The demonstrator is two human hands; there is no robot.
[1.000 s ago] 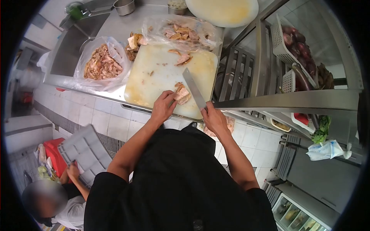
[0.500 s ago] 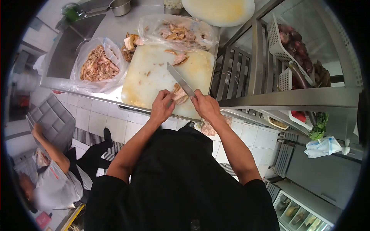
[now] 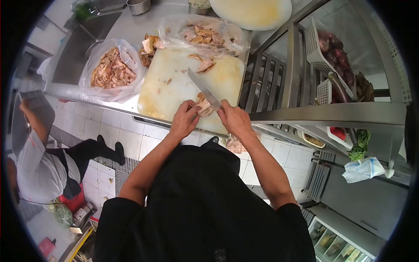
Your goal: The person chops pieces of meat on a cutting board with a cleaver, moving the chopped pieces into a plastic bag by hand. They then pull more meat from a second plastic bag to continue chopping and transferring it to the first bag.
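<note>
My right hand (image 3: 234,116) is wrapped around the handle of a kitchen knife (image 3: 203,88), its blade pointing away and to the left over the board. Against the blade lies a piece of cooked meat (image 3: 204,106), which the fingers of my left hand (image 3: 184,118) grip from the left side. Both are on a worn white cutting board (image 3: 163,94). Farther up the board rests another piece of meat (image 3: 205,65), with small scraps around it. A clear bag of chopped meat (image 3: 112,70) stands left of the board. Beyond the board lies a second bag with meat pieces (image 3: 205,36).
Chunks of meat (image 3: 149,47) sit by the board's far left corner. A sink (image 3: 83,46) is at the left, a metal rack (image 3: 327,111) with baskets of vegetables at the right. A co-worker (image 3: 41,168) stands at lower left holding a grey tray (image 3: 37,115).
The co-worker has moved farther left with the grey tray. My hands, the knife and the meat stay nearly in place.
</note>
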